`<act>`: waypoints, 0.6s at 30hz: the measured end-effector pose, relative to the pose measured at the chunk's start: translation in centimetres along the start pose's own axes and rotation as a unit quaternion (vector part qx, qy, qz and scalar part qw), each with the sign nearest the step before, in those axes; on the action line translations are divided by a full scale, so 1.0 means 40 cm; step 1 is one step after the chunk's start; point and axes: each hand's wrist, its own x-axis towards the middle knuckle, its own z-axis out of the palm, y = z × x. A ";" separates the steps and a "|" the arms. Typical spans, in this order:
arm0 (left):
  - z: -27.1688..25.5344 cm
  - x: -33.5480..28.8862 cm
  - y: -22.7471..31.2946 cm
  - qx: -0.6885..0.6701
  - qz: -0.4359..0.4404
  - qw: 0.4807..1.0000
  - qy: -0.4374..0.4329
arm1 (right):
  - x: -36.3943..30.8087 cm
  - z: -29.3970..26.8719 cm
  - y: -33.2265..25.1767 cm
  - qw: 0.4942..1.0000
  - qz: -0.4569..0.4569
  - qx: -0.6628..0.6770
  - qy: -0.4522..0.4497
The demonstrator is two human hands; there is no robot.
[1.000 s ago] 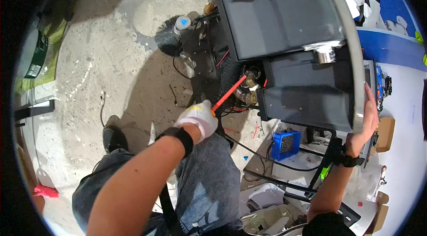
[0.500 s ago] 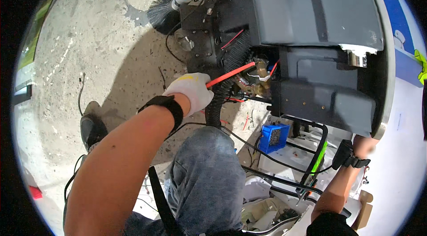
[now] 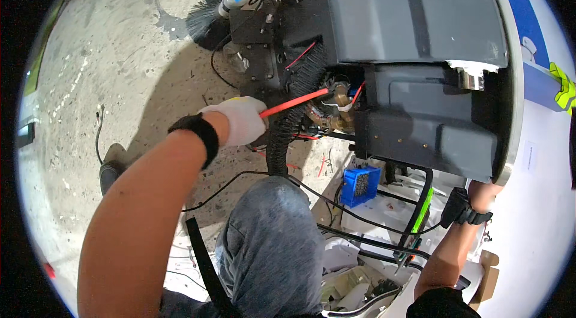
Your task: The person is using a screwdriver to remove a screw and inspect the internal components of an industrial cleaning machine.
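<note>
My left hand point(image 3: 243, 121), in a white glove, is closed around a thick red cable point(image 3: 297, 102). The cable runs up to the right across a black corrugated hose point(image 3: 281, 138). Its far end lies in front of brass-coloured fittings point(image 3: 341, 95) in an opening of a dark grey machine point(image 3: 420, 18). At the machine's lower right corner is my right hand point(image 3: 485, 191), bare at the wrist. Its fingers are hidden behind the panel edge, so what they touch does not show.
A round black brush point(image 3: 204, 21) sits at the machine's far left. Below the machine are a blue bin point(image 3: 360, 186) of small parts and a black tubular frame point(image 3: 427, 198). A thin black cable point(image 3: 390, 225) crosses over my knee point(image 3: 270, 240). Wire scraps lie on the concrete floor point(image 3: 120, 66).
The whole view has shifted slightly, so the machine appears farther left. My left hand has drawn a little leftward with the red cable still in it. My right hand stays at the machine's corner.
</note>
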 end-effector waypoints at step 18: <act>0.024 0.011 -0.014 0.130 -0.002 0.991 0.034 | -0.020 -0.017 0.010 0.997 -0.032 -0.051 0.040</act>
